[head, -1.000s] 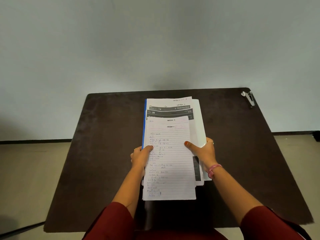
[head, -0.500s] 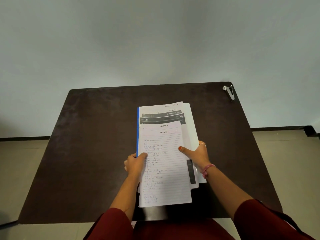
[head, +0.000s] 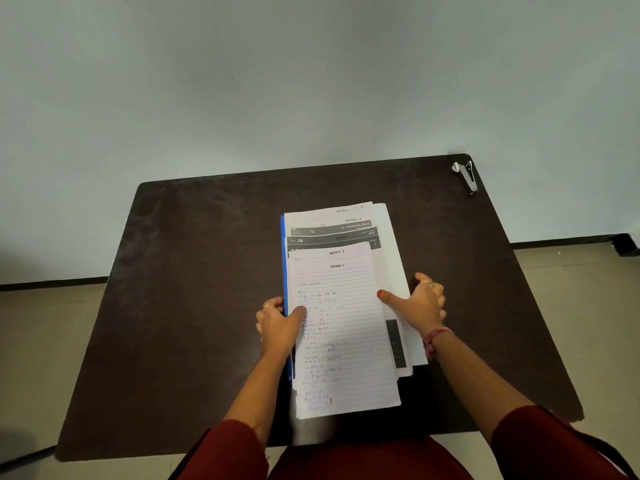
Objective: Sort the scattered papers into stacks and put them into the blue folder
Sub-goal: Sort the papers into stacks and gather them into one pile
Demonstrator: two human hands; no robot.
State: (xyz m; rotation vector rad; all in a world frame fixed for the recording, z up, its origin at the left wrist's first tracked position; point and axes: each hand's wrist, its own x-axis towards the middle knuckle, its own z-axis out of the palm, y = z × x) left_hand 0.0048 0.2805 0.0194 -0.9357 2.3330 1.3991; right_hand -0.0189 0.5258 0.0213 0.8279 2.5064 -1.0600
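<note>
A stack of papers (head: 341, 327) is held lengthwise at the centre of the dark table (head: 194, 306), w/ a blue folder (head: 283, 268) seen only as a thin blue edge along the stack's left side. The top sheet is lined & handwritten, marked "Section 1"; printed sheets w/ dark header bars are fanned out beyond it, and plain white sheets stick out to the right. The stack's left edge is gripped by the left hand (head: 278, 325), thumb laid on the top sheet, fingers curled round the blue edge. The right edge is pinched by the right hand (head: 419, 306), thumb pressed on top, fingers curled at the side. A metal staple remover (head: 465, 174) is seen at the far right corner of the table, well apart from the stack.
</note>
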